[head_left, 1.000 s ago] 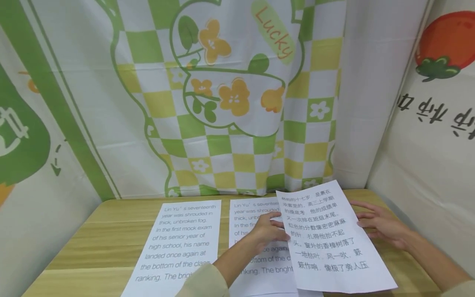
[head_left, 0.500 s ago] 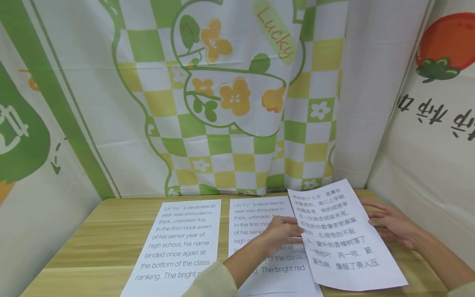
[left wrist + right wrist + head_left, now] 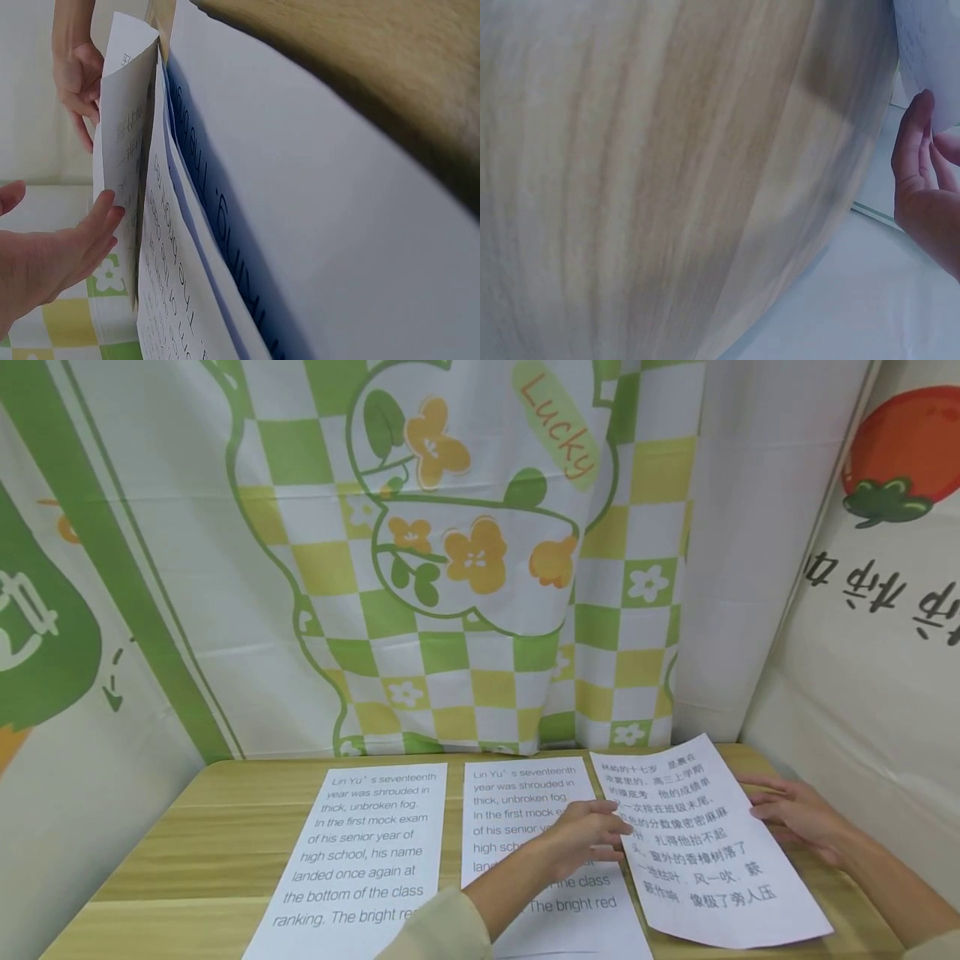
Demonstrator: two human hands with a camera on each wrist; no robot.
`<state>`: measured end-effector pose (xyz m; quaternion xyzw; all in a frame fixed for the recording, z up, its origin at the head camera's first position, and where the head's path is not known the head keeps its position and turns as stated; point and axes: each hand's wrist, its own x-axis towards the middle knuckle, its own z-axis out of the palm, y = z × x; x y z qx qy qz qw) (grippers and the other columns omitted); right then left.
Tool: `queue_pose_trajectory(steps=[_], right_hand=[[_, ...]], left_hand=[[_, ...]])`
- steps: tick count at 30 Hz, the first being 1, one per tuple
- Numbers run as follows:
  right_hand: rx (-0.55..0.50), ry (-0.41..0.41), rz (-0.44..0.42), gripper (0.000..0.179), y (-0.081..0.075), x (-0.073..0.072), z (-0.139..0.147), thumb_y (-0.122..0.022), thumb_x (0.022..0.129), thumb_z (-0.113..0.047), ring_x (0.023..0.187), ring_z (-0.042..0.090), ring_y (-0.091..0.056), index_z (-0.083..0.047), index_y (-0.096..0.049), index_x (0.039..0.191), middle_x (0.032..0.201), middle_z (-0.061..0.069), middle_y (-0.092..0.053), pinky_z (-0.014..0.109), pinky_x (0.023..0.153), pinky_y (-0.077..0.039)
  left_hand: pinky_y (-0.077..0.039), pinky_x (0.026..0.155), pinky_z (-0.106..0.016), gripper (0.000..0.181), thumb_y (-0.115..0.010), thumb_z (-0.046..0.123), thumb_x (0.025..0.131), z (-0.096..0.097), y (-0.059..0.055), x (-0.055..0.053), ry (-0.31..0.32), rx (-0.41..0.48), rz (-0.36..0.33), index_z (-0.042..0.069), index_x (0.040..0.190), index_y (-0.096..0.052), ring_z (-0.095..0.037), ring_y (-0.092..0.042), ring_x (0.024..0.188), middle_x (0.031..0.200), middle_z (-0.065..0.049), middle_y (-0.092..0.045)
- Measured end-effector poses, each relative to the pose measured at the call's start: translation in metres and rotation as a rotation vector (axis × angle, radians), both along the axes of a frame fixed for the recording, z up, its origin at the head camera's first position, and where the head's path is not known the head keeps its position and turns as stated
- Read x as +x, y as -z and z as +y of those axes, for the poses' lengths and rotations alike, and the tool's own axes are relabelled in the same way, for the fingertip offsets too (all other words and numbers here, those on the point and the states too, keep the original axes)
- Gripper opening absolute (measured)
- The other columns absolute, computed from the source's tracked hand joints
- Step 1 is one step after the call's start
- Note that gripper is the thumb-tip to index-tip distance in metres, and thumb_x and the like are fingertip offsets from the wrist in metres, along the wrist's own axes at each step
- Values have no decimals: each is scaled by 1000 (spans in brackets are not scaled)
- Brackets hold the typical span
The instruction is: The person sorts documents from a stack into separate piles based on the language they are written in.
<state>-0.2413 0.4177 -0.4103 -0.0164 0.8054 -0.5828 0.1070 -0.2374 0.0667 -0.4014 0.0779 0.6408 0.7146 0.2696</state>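
A white sheet of paper printed with Chinese text [image 3: 693, 852] is tilted above the table's right side, its surface slightly bowed. At its right edge my right hand [image 3: 806, 822] pinches it between thumb and fingers, as the right wrist view [image 3: 930, 180] also shows. My left hand [image 3: 573, 843] touches the left edge with fairly straight fingers [image 3: 94, 225]; its thumb stands apart from the paper. Beneath the left hand and forearm lies a middle English-text sheet [image 3: 517, 852], partly covered. Another English-text sheet [image 3: 360, 843] lies flat to the left, its lower corner behind the left sleeve.
The wooden table [image 3: 180, 827] ends at a patterned curtain [image 3: 465, 660] along the back. Pale printed panels stand on both sides. In the left wrist view, several layered paper edges [image 3: 187, 195] lie near the left hand.
The Chinese-text sheet has moved right with both hands, off the middle English-text sheet, and its top has dipped slightly. The English-text sheets have stayed in place.
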Motion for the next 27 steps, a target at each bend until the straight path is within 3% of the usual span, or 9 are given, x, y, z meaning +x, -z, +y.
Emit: queue_pose_trajectory(steps=[7, 14, 22, 27], right_hand=[[56, 64, -24, 66, 1, 0, -5, -56, 102, -4, 89, 26, -75, 17, -20, 154, 108, 13, -75, 43, 76, -64], [140, 95, 6, 61, 1, -2, -11, -60, 101, -6, 88, 24, -74, 22, -33, 147, 108, 18, -75, 40, 74, -64], [356, 103, 34, 68, -2, -6, -16, -67, 99, -19, 94, 22, -69, 22, -38, 145, 123, 28, -68, 31, 75, -59], [460, 88, 78, 75, -4, -5, -18, -69, 97, -26, 109, 32, -61, 21, -36, 146, 143, 39, -48, 26, 78, -51]], left_hand=[[-58, 100, -44, 60, -69, 5, 89, 3, 0, 1, -17, -40, 18, -8, 145, -49, -33, -59, 117, 122, -12, -63], [-54, 104, -46, 57, -69, 10, 89, 6, 3, -1, -36, -69, 0, -6, 141, -54, -34, -58, 119, 124, -11, -62], [-54, 103, -48, 47, -68, 17, 88, 9, 4, -1, -48, -41, -22, -4, 129, -62, -34, -56, 114, 121, -19, -57], [-56, 101, -47, 38, -68, 16, 88, 13, 4, -1, -80, -47, -45, -3, 121, -66, -34, -57, 113, 120, -21, -56]])
